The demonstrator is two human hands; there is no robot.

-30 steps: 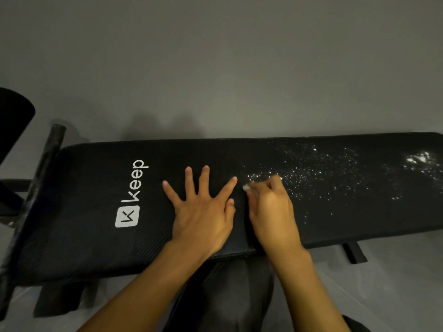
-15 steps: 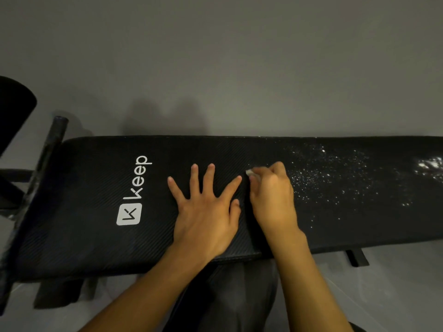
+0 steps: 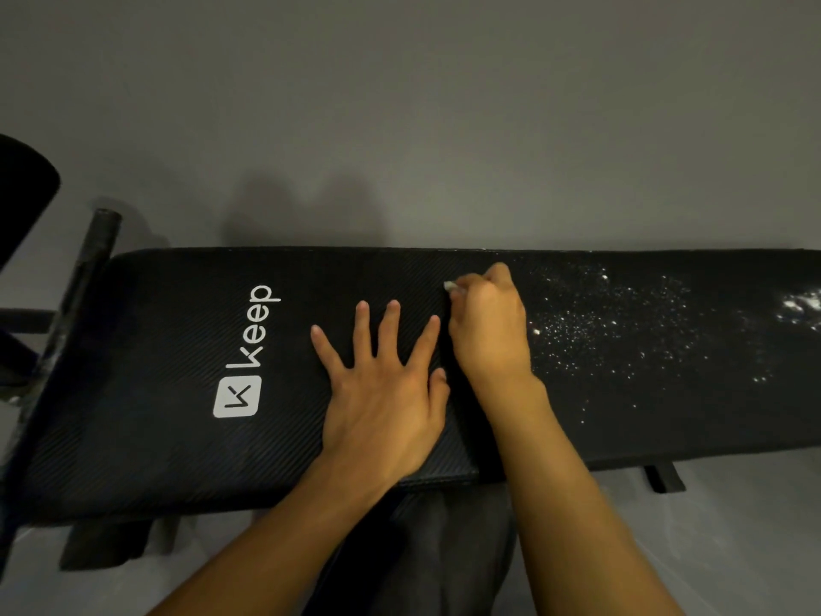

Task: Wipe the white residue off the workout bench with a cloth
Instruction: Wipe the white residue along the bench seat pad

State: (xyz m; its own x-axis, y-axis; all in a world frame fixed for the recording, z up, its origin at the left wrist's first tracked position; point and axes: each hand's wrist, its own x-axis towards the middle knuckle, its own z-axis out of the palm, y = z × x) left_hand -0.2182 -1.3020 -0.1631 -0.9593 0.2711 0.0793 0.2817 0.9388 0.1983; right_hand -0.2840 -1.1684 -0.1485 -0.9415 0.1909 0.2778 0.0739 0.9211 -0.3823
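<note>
- Grey plain wall [image 3: 400, 104] fills the upper half of the view, and a pale floor [image 3: 733, 526] shows at the lower right
- Across the middle lies the long black padded surface [image 3: 155, 437] of a workout bench, with a fine ribbed texture; it runs from left to right and leaves the view at the right edge
- On its left part a white logo [image 3: 249, 349] is printed, a square sign and the word "Keep", turned sideways
- The left hand [image 3: 382, 402] lies flat on the surface just right of the logo, palm down, its fingers [image 3: 391, 322] straight and spread wide, holding nothing
- The right hand [image 3: 488, 335] is just beside it, near the far edge of the surface; its fingers [image 3: 500, 275] are curled and pinch a small white cloth [image 3: 450, 285], of which only a corner comes out at the left side of the hand
- White residue [image 3: 613, 331] is scattered as many small specks on the surface to the right of the right hand, and a denser white patch [image 3: 802, 304] sits at the right edge of the view
- At the left end a dark bar [image 3: 95, 260] crosses the bench, and a black rounded pad [image 3: 22, 193] is beyond it
- Dark trousers [image 3: 444, 549] of the person show between the two forearms, below the near edge of the surface
</note>
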